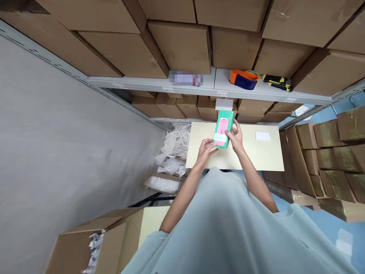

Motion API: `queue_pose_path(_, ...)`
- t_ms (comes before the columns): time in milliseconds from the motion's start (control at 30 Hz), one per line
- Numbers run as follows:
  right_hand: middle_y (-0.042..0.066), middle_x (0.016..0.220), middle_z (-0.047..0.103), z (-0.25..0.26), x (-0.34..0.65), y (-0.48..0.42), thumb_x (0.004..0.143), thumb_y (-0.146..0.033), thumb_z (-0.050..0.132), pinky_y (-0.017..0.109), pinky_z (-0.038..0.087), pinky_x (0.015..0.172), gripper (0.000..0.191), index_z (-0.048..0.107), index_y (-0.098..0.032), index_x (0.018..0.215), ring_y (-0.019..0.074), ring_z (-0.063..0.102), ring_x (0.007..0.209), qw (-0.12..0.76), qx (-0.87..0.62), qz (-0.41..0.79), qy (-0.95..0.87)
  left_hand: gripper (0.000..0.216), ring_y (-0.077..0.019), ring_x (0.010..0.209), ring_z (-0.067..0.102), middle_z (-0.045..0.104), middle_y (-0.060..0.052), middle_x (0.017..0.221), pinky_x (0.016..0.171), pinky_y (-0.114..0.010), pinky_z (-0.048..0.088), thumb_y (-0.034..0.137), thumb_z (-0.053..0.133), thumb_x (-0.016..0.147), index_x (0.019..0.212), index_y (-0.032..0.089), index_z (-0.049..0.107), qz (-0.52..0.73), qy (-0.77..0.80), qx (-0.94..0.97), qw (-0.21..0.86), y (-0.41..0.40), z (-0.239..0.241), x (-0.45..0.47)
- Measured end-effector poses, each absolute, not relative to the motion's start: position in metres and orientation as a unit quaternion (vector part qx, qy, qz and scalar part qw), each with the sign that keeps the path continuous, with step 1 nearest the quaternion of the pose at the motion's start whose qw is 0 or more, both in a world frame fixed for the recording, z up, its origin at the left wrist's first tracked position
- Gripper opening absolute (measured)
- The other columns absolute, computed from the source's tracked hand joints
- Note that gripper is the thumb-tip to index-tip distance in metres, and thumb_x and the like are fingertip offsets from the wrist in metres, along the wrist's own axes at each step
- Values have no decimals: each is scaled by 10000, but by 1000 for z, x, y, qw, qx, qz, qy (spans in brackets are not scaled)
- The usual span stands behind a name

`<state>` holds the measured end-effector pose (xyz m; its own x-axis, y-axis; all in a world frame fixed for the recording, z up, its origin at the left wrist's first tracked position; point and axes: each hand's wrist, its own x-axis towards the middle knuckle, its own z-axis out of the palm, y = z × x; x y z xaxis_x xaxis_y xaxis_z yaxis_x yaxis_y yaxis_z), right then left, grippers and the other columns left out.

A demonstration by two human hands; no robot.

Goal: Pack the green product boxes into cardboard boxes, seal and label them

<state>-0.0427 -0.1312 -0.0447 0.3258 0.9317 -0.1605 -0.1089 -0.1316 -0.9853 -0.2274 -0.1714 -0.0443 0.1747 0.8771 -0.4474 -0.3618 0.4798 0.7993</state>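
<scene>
A small green box [226, 115] with a pink picture and a white label band is held tilted over the cream table [242, 161]. My right hand [236, 137] grips its right side, thumb on the front face and fingers behind. At the lower left corner, my left hand [205, 151] has its fingers closed against the box's edge. Just beyond the green box, a plain white box [224, 104] stands at the back, in front of the cartons. A flat white box or card [262, 136] lies on the table's right part.
Cardboard cartons [182, 45] fill the grey shelf [199, 91] above the table. On its edge lie an orange and blue tape dispenser [244, 79] and black-yellow cutters [277, 82]. White packing scraps [175, 142] pile at left; stacked cartons [333, 152] stand at right. An open carton [76, 247] is lower left.
</scene>
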Motion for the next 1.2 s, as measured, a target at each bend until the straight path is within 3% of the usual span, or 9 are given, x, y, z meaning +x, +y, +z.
queue_pose_path(100,76,1220,835,-53,-27,-133,780,-621,926,413,670,956,1151,398,-313,1756,274,800,1048,556,-571,505,-331,623,-246,1144,770,768,-15,1089,1115,-509,630,472,1033,677,1071,260,600,393,435,228,777,-166,-44,-224)
queue_pose_path(233,81,1226,840,-61,-7,-133,816,-661,900,404,676,908,1163,357,-316,1785,278,799,1040,528,-558,541,-342,647,-233,1087,782,790,-16,1093,1054,-469,654,427,1064,604,1009,247,592,399,455,219,765,-166,-48,-203)
queue_pose_path(367,128,1415,782,-68,10,-129,849,-717,853,462,679,990,1134,363,-322,1792,315,782,1186,500,-560,541,-379,631,-219,1022,776,761,-23,1071,961,-413,672,424,1048,579,984,233,603,431,491,222,724,-169,-56,-184)
queue_pose_path(467,172,1625,638,-72,12,-127,833,-713,869,496,664,1074,1114,410,-323,1770,341,719,1349,500,-587,497,-398,605,-192,964,749,725,-27,1088,909,-371,664,418,1022,585,989,229,613,464,552,250,646,-171,-63,-174)
queue_pose_path(567,179,1672,572,-74,5,-128,858,-671,859,521,650,1111,1080,394,-336,1774,335,694,1365,493,-607,464,-417,559,-209,1023,716,689,-55,1140,841,-332,658,414,996,630,1005,233,623,485,611,307,545,-175,-66,-161)
queue_pose_path(700,143,1614,620,-76,-3,-126,851,-563,888,538,597,1191,1093,360,-348,1784,312,679,1338,489,-629,430,-424,511,-265,1236,668,623,-103,1297,858,-352,691,458,969,711,1028,238,635,497,608,390,481,-185,-60,-146)
queue_pose_path(900,127,1411,738,-81,9,-127,888,-533,817,495,617,1132,1005,375,-302,1760,288,750,1225,547,-586,446,-400,759,-318,1362,695,598,-154,1589,984,-458,710,493,996,734,1348,269,609,456,546,343,613,-178,-48,-167)
queue_pose_path(1033,124,1386,762,-80,8,-131,908,-571,798,495,644,1058,946,394,-319,1725,297,772,1176,561,-552,478,-389,745,-357,1355,731,739,-163,1472,1114,-565,655,527,1003,735,1334,226,678,379,471,286,744,-166,-48,-190)
queue_pose_path(1200,120,1370,776,-73,-2,-127,944,-596,765,492,651,1035,837,434,-331,1665,307,765,1177,545,-531,495,-419,742,-365,1316,756,820,-165,1329,1184,-576,595,498,1052,650,1245,182,741,393,465,285,741,-162,-52,-197)
